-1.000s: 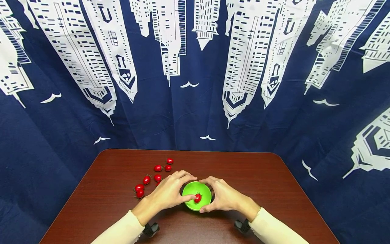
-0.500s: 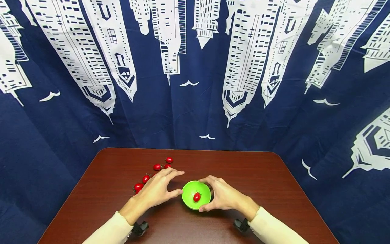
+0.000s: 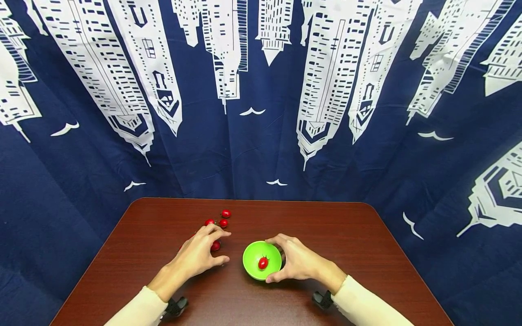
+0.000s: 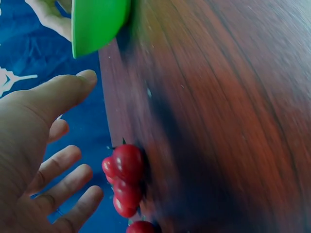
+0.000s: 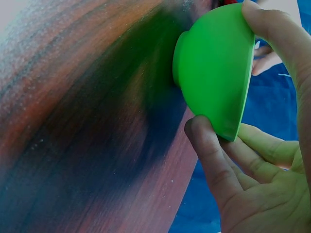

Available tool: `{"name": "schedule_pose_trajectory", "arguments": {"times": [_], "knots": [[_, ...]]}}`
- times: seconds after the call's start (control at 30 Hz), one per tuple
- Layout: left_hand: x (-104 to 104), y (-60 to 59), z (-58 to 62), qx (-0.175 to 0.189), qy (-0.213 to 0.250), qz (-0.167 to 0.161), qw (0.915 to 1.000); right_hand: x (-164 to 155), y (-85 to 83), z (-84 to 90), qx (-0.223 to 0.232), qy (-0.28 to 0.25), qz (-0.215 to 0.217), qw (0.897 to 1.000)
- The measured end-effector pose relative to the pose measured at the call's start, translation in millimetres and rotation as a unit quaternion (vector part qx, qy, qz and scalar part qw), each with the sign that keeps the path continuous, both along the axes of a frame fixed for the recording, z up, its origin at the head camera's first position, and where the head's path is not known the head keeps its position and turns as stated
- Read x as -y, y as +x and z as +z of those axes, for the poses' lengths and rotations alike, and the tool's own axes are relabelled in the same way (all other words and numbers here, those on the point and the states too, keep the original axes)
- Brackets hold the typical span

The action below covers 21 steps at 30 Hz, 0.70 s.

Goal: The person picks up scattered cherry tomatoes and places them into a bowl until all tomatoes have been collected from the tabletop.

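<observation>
A green bowl [image 3: 253, 251] stands upright on the table, with one red cherry tomato [image 3: 263, 263] inside it. My right hand [image 3: 299, 260] holds the bowl at its right side. In the right wrist view, the thumb and fingertips touch the rim and outer wall of the bowl [image 5: 214, 73]. To the left of the bowl, my left hand [image 3: 195, 256] hovers over loose cherry tomatoes [image 3: 215, 246], partly hiding them. Its fingers are spread and hold nothing. The left wrist view has several tomatoes [image 4: 127, 162] in a cluster beyond the fingertips.
More cherry tomatoes [image 3: 226, 213] lie farther back on the brown table [image 3: 326, 231]. Behind the table's far edge hangs a dark blue cloth [image 3: 253, 154] printed with white buildings and birds.
My left hand has moved left, away from the bowl, to above the loose tomatoes. The thumb no longer reaches over the tomato in the bowl. My right hand stays at the bowl.
</observation>
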<state>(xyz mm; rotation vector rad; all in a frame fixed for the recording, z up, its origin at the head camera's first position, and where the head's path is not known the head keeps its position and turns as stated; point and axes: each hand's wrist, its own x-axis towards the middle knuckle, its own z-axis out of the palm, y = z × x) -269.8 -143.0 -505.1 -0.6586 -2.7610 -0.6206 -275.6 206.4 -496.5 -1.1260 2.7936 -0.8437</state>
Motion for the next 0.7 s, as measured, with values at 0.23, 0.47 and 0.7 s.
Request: {"name": "schedule_pose_trajectory", "arguments": {"times": [0.23,0.47,0.7], "knots": [[11.0,-1.2,-6.1,-0.011,0.002,0.014,0.9998,0.3,-0.3,-0.2,-0.009,0.0,0.002,1.0],[15.6,-3.6,-11.2,-0.011,0.018,-0.003,0.9998,0.4,-0.2,0.5,-0.007,-0.002,0.003,1.0],[16.9,-3.4,-13.5,0.002,0.053,-0.035,0.998,0.5,-0.7,-0.1,-0.009,-0.002,0.003,1.0]]}}
